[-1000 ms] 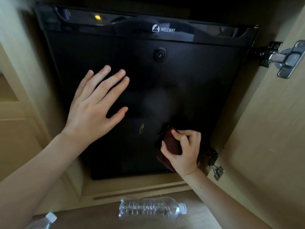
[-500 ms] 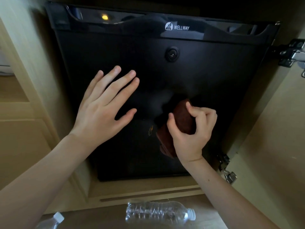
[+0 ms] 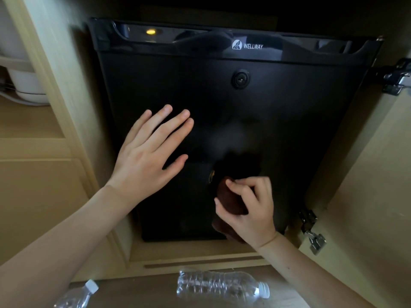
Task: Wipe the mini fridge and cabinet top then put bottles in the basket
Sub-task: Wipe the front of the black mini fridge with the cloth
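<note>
Dim overall — the black mini fridge (image 3: pixel 289 130) is swallowing most of the light. Warmer light is falling on the pale cabinet wood (image 3: pixel 40 207) left of the left hand (image 3: pixel 149 156) and right of the right hand (image 3: pixel 251 210). Above the left hand a small amber lamp (image 3: pixel 151 31) is glowing on a glossy strip (image 3: pixel 300 44) catching soft reflections. A faint hazy sheen is showing just above the right hand. The dark cloth (image 3: pixel 229 201) it grips is nearly merging with the mini fridge. Cabinet edges are bowing toward the corners — wide-angle distortion. The bottle (image 3: pixel 220 287) below the right hand is looking soft.
</note>
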`<state>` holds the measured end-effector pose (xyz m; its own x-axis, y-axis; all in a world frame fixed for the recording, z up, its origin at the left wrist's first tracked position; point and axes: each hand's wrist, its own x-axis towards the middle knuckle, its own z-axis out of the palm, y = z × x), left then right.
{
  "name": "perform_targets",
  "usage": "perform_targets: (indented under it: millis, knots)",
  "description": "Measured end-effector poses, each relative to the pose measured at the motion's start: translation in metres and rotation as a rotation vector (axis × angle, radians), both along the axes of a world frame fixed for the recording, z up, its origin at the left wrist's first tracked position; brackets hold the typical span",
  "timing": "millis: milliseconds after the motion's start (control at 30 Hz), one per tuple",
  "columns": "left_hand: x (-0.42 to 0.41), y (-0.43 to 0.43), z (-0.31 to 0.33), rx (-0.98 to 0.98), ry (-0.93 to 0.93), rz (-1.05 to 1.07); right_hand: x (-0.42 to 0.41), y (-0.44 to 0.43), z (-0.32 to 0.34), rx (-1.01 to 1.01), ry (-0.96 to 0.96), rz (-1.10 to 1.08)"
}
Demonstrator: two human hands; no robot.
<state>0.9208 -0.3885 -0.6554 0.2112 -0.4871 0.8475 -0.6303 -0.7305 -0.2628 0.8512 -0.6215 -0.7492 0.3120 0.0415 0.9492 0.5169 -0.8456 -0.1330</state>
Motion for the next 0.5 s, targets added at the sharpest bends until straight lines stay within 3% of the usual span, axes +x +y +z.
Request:
perform_targets:
  millis: [233, 500]
  knots:
    - [0.002, 0.007, 0.004, 0.052, -0.038, -0.002, 0.023, 0.023, 0.074, 0.12, -0.155, -0.049]
    - [0.003, 0.01, -0.001, 0.055, -0.015, -0.015, 0.034, 0.024, 0.001, -0.047, -0.147, -0.034]
